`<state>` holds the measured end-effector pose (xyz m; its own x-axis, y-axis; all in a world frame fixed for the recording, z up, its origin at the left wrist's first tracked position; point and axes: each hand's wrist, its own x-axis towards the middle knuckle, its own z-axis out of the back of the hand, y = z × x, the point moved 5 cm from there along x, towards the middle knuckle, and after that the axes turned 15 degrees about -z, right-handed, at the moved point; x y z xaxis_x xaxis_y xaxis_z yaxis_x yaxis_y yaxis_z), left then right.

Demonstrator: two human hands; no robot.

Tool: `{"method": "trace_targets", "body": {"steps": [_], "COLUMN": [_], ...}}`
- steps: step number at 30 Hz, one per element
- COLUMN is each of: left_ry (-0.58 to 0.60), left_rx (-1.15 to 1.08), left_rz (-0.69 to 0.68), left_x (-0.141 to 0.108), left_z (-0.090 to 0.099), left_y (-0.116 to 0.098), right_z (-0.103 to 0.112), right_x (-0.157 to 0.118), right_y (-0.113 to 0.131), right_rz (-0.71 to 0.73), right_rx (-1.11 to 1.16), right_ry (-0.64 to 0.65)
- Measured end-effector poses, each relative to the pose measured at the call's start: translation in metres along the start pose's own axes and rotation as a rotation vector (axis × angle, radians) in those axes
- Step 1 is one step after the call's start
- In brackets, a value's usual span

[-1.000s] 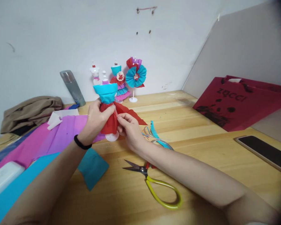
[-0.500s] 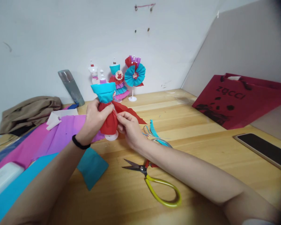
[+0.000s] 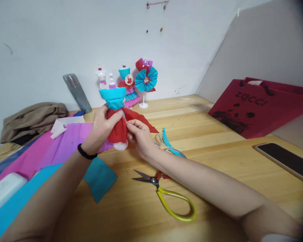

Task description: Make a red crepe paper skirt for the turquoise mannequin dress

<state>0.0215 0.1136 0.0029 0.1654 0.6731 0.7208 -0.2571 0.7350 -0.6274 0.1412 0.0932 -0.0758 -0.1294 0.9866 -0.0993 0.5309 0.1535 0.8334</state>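
Observation:
A small white dress-form mannequin stands upright on its round base, dressed in a turquoise crepe-paper top and a gathered red crepe-paper skirt. My left hand is closed around its waist from the left, thumb pressing the red paper at the front. From the right, my right hand pinches the end of a thin pale strip at the skirt's edge; what the strip is, I cannot tell. A loose length of red crepe paper trails right behind the fingers.
Yellow-handled scissors lie partly spread in front of my right forearm. Turquoise scraps, purple crepe paper and brown cloth lie left. Behind stand other dressed mannequins and a bottle. A red bag and phone are right.
The view has shifted very slightly. The red skirt looks a little more spread at the waist; both hands keep nearly the same position and hold.

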Motion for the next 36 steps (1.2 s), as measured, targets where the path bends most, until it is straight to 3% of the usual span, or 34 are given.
{"method": "trace_targets", "body": {"steps": [11, 36], "left_ry": [-0.034, 0.005], "left_rx": [0.124, 0.035], "left_rz": [0.003, 0.020], "left_x": [-0.0003, -0.0007], "left_z": [-0.0030, -0.0026], "left_y": [-0.0019, 0.0021], "right_z": [-0.0011, 0.0027], "right_x": [0.0026, 0.0069], "right_y": [-0.0005, -0.0041], "right_rz": [-0.003, -0.026], "right_rx": [0.003, 0.010], "right_ry": [0.009, -0.004]}}
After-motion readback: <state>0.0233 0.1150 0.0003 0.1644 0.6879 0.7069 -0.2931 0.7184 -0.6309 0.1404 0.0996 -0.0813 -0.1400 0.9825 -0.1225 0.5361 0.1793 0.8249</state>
